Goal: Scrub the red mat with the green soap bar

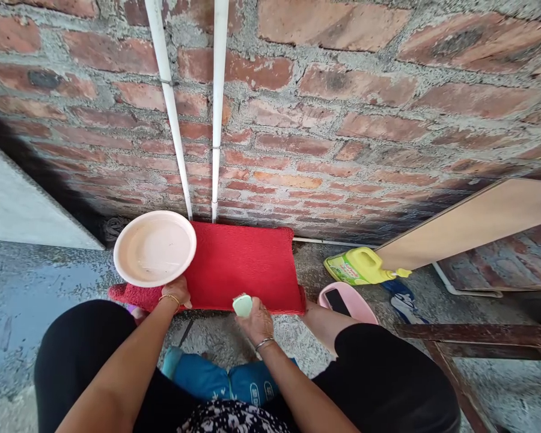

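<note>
The right hand's fingers (256, 308) partly hide the pale green brush (242, 306).

The floor (58, 288) (wet at left) carries a yellow jug (364, 264) and pink basin (363, 304).

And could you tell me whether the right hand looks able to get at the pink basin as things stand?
Probably not straight away: the right hand is holding a pale green brush, and the right leg lies between that hand and the pink basin.
</note>
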The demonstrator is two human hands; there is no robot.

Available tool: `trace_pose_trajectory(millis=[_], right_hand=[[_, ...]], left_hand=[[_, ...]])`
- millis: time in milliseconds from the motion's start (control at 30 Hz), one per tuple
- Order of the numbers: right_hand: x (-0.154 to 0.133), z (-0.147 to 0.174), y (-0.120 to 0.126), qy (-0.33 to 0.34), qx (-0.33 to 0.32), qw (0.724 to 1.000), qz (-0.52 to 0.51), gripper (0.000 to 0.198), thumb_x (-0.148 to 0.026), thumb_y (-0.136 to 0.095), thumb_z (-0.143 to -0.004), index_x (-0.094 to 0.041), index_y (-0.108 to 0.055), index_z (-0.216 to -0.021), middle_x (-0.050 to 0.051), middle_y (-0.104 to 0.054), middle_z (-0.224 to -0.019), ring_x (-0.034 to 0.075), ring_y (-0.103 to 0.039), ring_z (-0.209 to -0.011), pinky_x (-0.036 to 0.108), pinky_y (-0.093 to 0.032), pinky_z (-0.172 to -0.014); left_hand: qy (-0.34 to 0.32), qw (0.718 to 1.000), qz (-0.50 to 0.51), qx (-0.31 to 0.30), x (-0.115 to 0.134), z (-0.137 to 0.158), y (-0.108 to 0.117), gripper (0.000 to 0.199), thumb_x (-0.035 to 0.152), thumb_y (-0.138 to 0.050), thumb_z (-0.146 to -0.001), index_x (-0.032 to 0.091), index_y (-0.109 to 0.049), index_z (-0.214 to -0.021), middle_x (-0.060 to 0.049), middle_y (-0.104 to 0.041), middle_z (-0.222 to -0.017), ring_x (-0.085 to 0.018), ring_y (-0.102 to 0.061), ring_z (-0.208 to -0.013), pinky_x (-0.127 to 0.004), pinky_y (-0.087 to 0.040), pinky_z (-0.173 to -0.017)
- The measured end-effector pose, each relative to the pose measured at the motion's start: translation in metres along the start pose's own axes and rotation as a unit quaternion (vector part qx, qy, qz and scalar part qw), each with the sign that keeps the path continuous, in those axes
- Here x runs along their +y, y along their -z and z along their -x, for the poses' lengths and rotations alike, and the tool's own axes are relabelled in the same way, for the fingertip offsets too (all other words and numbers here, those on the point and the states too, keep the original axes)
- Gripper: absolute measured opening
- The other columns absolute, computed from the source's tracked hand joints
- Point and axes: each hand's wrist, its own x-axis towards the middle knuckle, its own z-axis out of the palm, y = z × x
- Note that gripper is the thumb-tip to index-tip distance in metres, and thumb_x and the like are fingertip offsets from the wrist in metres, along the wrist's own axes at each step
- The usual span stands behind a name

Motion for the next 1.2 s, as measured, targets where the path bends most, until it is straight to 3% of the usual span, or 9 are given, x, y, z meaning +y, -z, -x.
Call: trace_pose_trajectory(millis=[233, 400, 467, 567, 733, 933, 1067, 1200], right_hand=[[0.061, -0.017, 0.038, -0.203, 0.003, 0.979, 0.006, 0.05, -0.046, -0.066, -0.074, -0.019, -0.045, -0.11, 0.012, -0.064, -0.108, 0.026, -0.066, -0.095, 0.033, -0.048, -0.074], [0.069, -0.023, 0.059, -0.219, 0.036, 0.974, 0.039, 0.05, -0.046, -0.065, -0.073, -0.019, -0.044, -0.109, 0.017, -0.062, -0.113, 0.029, -0.064, -0.103, 0.037, -0.048, -0.079], [0.06, -0.023, 0.062, -0.205, 0.035, 0.978, 0.025, 0.049, -0.048, -0.065, -0.072, -0.021, -0.043, -0.107, 0.015, -0.063, -0.111, 0.028, -0.064, -0.101, 0.036, -0.047, -0.078], [0.028, -0.019, 0.056, -0.163, -0.019, 0.986, -0.037, 0.048, -0.047, -0.066, -0.072, -0.023, -0.041, -0.104, 0.007, -0.066, -0.102, 0.024, -0.066, -0.093, 0.031, -0.046, -0.072], [-0.053, 0.003, 0.018, -0.05, -0.109, 0.99, -0.069, 0.049, -0.042, -0.073, -0.065, -0.025, -0.042, -0.099, 0.001, -0.067, -0.09, 0.021, -0.066, -0.085, 0.026, -0.041, -0.065], [-0.131, 0.01, -0.018, 0.072, -0.126, 0.988, -0.045, 0.054, -0.043, -0.075, -0.062, -0.023, -0.045, -0.103, 0.006, -0.068, -0.103, 0.024, -0.066, -0.094, 0.029, -0.042, -0.069], [-0.13, -0.001, -0.016, 0.068, -0.1, 0.993, -0.001, 0.05, -0.038, -0.071, -0.066, -0.021, -0.046, -0.106, 0.01, -0.067, -0.105, 0.025, -0.065, -0.098, 0.031, -0.043, -0.073], [-0.092, -0.011, 0.0, -0.006, -0.097, 0.995, 0.014, 0.05, -0.044, -0.066, -0.07, -0.021, -0.045, -0.108, 0.009, -0.066, -0.107, 0.025, -0.066, -0.097, 0.031, -0.044, -0.072]], left_hand=[[-0.003, 1.0, 0.018, 0.004, -0.001, -0.002, -0.002, 0.072, 0.022, -0.088, -0.041, 0.013, -0.066, -0.11, -0.02, -0.066, -0.119, -0.035, -0.062, -0.111, -0.037, -0.053, -0.087], [-0.005, 0.999, 0.03, 0.025, -0.002, -0.004, -0.005, 0.078, 0.021, -0.088, -0.039, 0.014, -0.065, -0.113, -0.02, -0.066, -0.119, -0.036, -0.061, -0.112, -0.038, -0.052, -0.09], [-0.011, 0.999, 0.033, 0.03, -0.004, -0.002, -0.005, 0.078, 0.023, -0.088, -0.04, 0.015, -0.065, -0.114, -0.019, -0.066, -0.119, -0.035, -0.061, -0.113, -0.038, -0.052, -0.09], [-0.019, 0.999, 0.036, 0.029, -0.007, 0.003, -0.004, 0.078, 0.026, -0.088, -0.041, 0.016, -0.063, -0.115, -0.017, -0.065, -0.121, -0.034, -0.06, -0.115, -0.037, -0.052, -0.092], [-0.029, 0.997, 0.064, 0.034, -0.016, 0.009, -0.005, 0.084, 0.026, -0.086, -0.047, 0.016, -0.055, -0.124, -0.016, -0.063, -0.126, -0.033, -0.058, -0.118, -0.037, -0.05, -0.094], [-0.069, 0.993, 0.082, 0.052, -0.029, 0.012, -0.007, 0.048, 0.014, -0.055, -0.08, 0.017, -0.052, -0.127, -0.014, -0.055, -0.135, -0.025, -0.052, -0.126, -0.033, -0.044, -0.101], [-0.08, 0.991, 0.095, 0.051, -0.031, 0.012, -0.009, 0.042, 0.01, -0.043, -0.085, 0.015, -0.054, -0.125, -0.017, -0.057, -0.132, -0.026, -0.054, -0.123, -0.036, -0.045, -0.099], [-0.085, 0.989, 0.11, 0.04, -0.028, 0.012, -0.012, 0.037, 0.009, -0.043, -0.084, 0.014, -0.057, -0.119, -0.018, -0.061, -0.123, -0.028, -0.057, -0.119, -0.04, -0.047, -0.094]])
